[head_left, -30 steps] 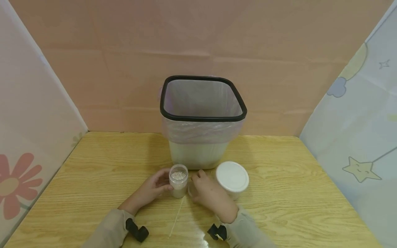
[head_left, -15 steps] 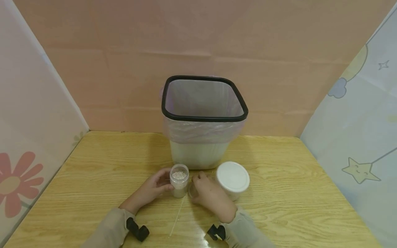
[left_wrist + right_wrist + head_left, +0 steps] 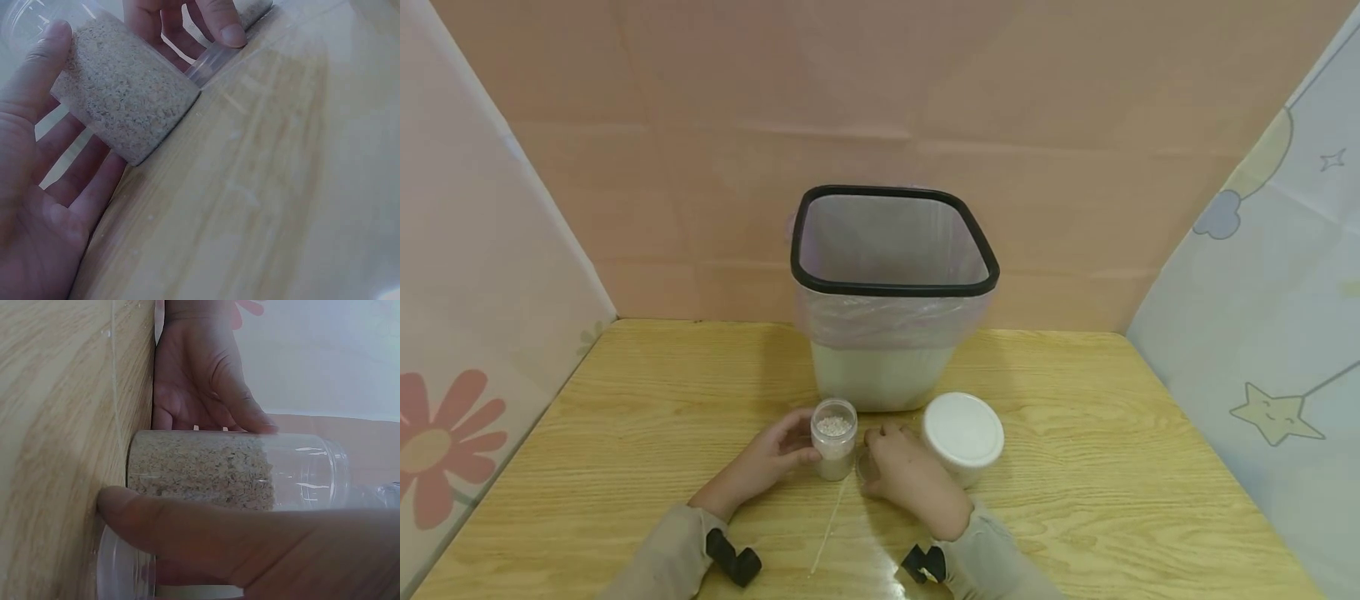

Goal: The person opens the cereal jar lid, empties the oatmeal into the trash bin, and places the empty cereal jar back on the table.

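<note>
A clear plastic jar [image 3: 833, 460], partly filled with pale grainy flakes, stands upright on the table with no lid on it. My left hand [image 3: 765, 461] holds it from the left, thumb in front and fingers behind, as the left wrist view shows. Just right of the jar, my right hand [image 3: 916, 477] pinches a low, clear round lid [image 3: 127, 569] at table level. Most of that lid is hidden under the fingers. The right wrist view shows the right thumb [image 3: 156, 522] against the table and lid, with the flakes [image 3: 200, 469] behind it.
A bin with a black rim [image 3: 895, 289] and a thin plastic liner stands behind the jar. A tub with a white lid [image 3: 964, 429] is beside my right hand. A thin pale strip [image 3: 829, 529] lies on the wooden table [image 3: 1112, 467]. Printed walls close both sides.
</note>
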A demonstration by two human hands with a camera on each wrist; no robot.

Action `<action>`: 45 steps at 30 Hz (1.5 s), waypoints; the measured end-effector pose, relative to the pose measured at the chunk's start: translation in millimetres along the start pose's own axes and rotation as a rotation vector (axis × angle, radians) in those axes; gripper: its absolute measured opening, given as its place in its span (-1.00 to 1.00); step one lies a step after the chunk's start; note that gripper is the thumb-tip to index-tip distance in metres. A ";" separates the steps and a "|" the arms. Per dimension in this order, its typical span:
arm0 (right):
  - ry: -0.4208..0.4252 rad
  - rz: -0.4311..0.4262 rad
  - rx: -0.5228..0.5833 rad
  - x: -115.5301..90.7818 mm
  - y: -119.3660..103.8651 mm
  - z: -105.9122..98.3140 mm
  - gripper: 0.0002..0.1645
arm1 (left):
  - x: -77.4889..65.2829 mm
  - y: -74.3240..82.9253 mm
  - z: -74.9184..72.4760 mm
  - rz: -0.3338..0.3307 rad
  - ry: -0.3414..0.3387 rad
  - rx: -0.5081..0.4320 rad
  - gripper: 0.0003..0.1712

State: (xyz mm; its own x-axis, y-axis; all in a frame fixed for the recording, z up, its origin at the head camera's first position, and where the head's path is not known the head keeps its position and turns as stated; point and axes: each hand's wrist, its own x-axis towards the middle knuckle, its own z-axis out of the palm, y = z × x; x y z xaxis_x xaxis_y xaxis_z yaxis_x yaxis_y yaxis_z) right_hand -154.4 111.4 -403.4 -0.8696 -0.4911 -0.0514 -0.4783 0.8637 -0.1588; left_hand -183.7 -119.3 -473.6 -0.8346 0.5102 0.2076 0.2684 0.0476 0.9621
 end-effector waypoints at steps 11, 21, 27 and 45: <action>-0.025 0.007 -0.004 0.8 0.6 0.8 -0.33 | 0.0 2.2 0.5 0.001 -0.003 -0.003 -0.40; 0.043 0.021 0.114 1.2 -0.7 -1.1 -0.26 | -0.5 3.5 1.0 0.018 0.009 -0.025 -0.40; 0.133 0.008 0.245 4.1 -3.0 -3.5 -0.26 | -0.4 1.6 1.3 0.032 0.016 -0.039 -0.41; 0.122 -0.031 0.610 11.5 -5.3 -3.4 -0.41 | 0.5 0.1 0.7 0.052 0.022 -0.040 -0.43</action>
State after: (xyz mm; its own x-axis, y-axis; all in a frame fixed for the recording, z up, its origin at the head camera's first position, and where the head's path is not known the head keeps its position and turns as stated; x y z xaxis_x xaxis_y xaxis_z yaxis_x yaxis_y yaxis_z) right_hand -162.3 101.6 -399.8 -0.8814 -0.4672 0.0700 -0.3791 0.6111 -0.6949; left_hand -183.8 -118.5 -473.5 -0.8304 0.4922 0.2612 0.2931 -0.0129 0.9560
